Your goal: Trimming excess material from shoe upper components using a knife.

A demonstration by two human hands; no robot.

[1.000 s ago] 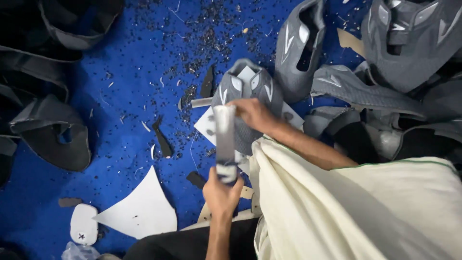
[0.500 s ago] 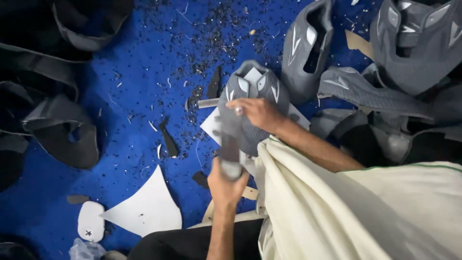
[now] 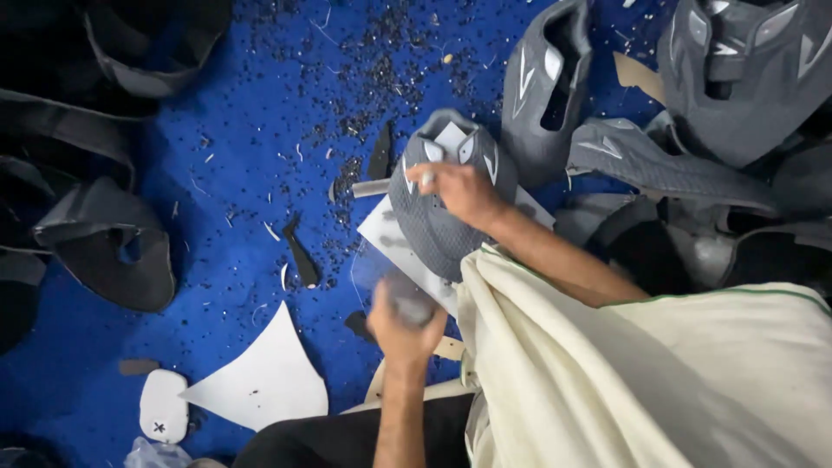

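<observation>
Nearest the camera we noted a cream cloth (image 3: 624,373) draped over the lap, with no container seen in view. Just beyond its left edge, the left hand (image 3: 403,325) was closed around a small grey object (image 3: 412,305); motion blur kept us from telling what the object was. To the left of that hand lay a white pointed cut-out (image 3: 260,381) and a small white rounded piece (image 3: 163,405) on the blue work surface (image 3: 234,130).

Further out, the right hand (image 3: 459,191) rested on a grey mesh shoe upper (image 3: 433,225), its fingers curled over the upper's top edge and pinching it. The upper sat at the middle of the surface on a white sheet (image 3: 386,234), touching the cloth's near edge.

We found the surface littered with dark trimmings (image 3: 373,78) and a few dark offcut strips (image 3: 302,256). Open blue room remained left of centre. The far right was crowded with stacked grey uppers (image 3: 693,95), and the left edge was lined with dark uppers (image 3: 104,251), well apart from both hands.
</observation>
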